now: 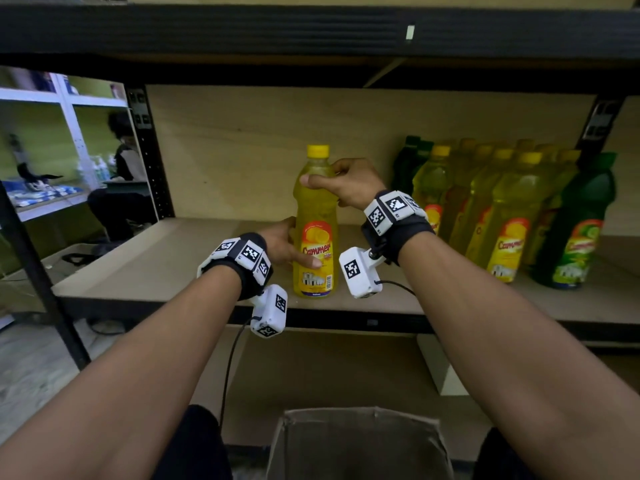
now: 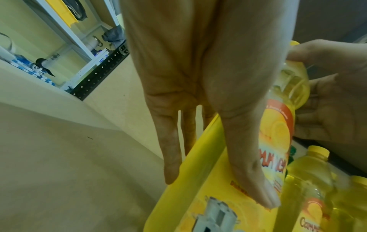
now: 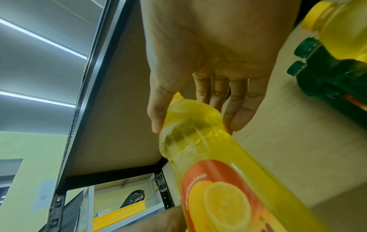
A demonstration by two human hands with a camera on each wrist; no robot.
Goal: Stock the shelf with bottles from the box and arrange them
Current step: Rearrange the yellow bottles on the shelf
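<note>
**A:** Where's the bottle at this point?

**B:** The yellow bottle point(image 1: 315, 223) stands upright on the shelf point(image 1: 166, 258), near the front edge and about midway along, label facing out. It's well apart from the row of bottles point(image 1: 498, 209) already stocked at the right end, with bare board between.

**A:** And the hands on it?

**B:** Both. The right hand point(image 1: 349, 183) comes in from the right and pinches the shoulder just under the yellow cap, thumb across the front and fingers curled round the back; the right wrist view shows the neck sitting between thumb and fingers. The left hand point(image 1: 282, 245) is lower down, on the bottle's left side, thumb laid flat over the label. In the left wrist view its fingers point(image 2: 170, 149) run nearly straight along the side, so it presses and steadies more than it clasps.

**A:** Why hold it high and low like that?

**B:** My guess is control: a tall, narrow bottle tips easily, so one hand governs the top while the other keeps the base planted and the label square to the front.

**A:** Why there, away from the others?

**B:** Probably set down first where there's room, to be slid right to join the row. The box point(image 1: 360, 441) sits open below the shelf, close to the person.
</note>
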